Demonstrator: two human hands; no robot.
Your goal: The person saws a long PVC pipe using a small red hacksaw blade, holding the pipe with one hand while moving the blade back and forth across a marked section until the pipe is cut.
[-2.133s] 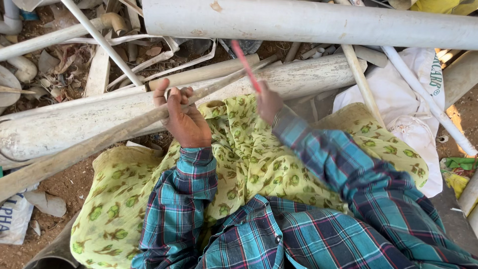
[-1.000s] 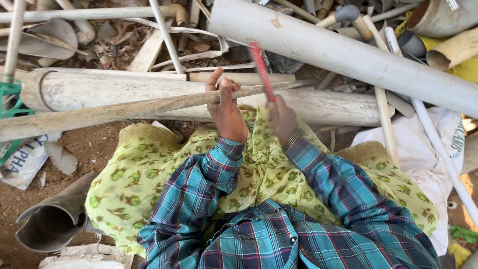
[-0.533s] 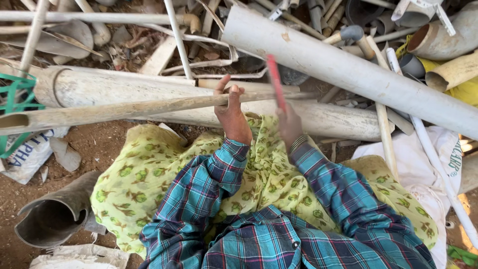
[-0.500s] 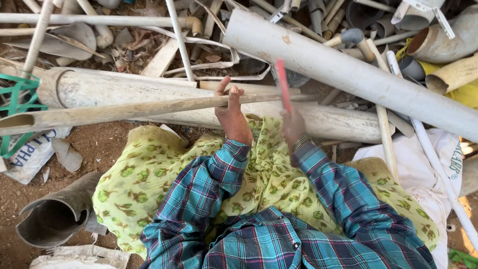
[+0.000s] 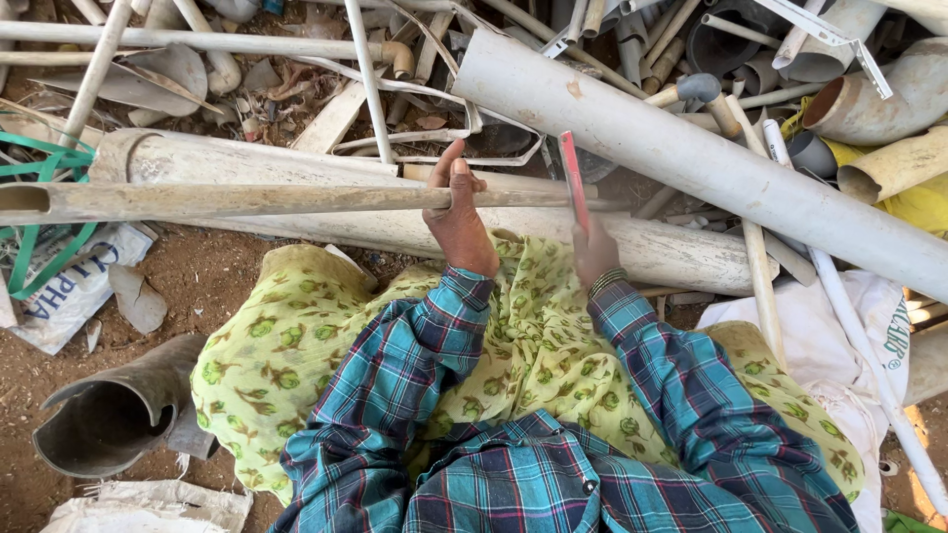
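My left hand point(image 5: 457, 219) grips a long, thin, dirty pipe point(image 5: 227, 200) that runs level from the left edge across my lap. My right hand point(image 5: 595, 253) holds a thin red blade point(image 5: 573, 181) upright, with its lower part against the right end of that thin pipe. Just behind the thin pipe lies a thicker pale pipe point(image 5: 395, 192). My lap is covered with green patterned cloth point(image 5: 326, 345), and my sleeves are blue plaid.
A big grey pipe point(image 5: 691, 158) slants from the top centre to the right edge. Behind it lies a heap of pipes, strips and fittings. A short wide pipe piece point(image 5: 118, 415) lies open-ended at lower left on bare earth. White sacks point(image 5: 839, 326) lie at right and left.
The view has shifted, so the pipes now sit further right in frame. My right hand has moved the red blade back and forth across the thin pipe. My left hand keeps its grip.
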